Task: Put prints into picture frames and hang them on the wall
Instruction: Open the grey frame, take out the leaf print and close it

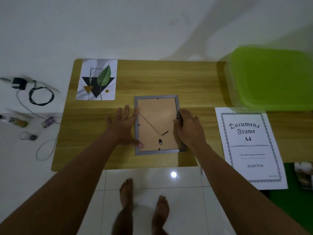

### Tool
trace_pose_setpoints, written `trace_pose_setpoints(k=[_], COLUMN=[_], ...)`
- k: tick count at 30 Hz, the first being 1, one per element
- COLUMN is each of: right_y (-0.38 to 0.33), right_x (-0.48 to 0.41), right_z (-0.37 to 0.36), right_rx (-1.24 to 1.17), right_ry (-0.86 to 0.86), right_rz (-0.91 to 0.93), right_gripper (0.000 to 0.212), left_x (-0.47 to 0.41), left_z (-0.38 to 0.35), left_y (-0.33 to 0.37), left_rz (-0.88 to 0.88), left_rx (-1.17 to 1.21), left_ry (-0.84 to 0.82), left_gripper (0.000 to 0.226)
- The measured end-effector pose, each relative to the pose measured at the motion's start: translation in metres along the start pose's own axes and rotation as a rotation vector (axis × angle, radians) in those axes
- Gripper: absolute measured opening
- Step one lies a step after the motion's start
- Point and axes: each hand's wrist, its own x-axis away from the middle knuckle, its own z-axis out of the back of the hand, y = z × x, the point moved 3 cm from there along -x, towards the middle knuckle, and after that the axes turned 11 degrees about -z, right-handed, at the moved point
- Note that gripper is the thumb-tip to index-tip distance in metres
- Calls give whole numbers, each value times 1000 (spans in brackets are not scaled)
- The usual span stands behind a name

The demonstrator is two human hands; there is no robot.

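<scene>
One frame [156,152], left hand [124,126] flat, right hand [190,128] gripping

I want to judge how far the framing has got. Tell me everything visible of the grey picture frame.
The grey picture frame lies flat, back up, in the middle of the wooden table. Its tan backing board sits inside, with small black tabs and a hanger near the close end. The left hand rests spread on its left edge; the right hand holds its right edge.
</scene>
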Motion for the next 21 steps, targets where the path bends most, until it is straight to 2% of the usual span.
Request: trace_pose_setpoints(k=[8,18,21], right_y=[0,-3,-6], right_x=[-10,-6,-6], right_z=[-2,-4,-3], right_rx=[-8,29,47], right_ry=[62,101,137], right_rz=[-59,-89,-47], right_gripper=[18,27,20], left_x=[-2,0,0], left_z=[1,0,0], left_y=[0,-1,-1], left_rz=[17,11,10], left_rx=[8,37,37], left_ry=[-12,-18,-18], left_gripper=[146,148,148])
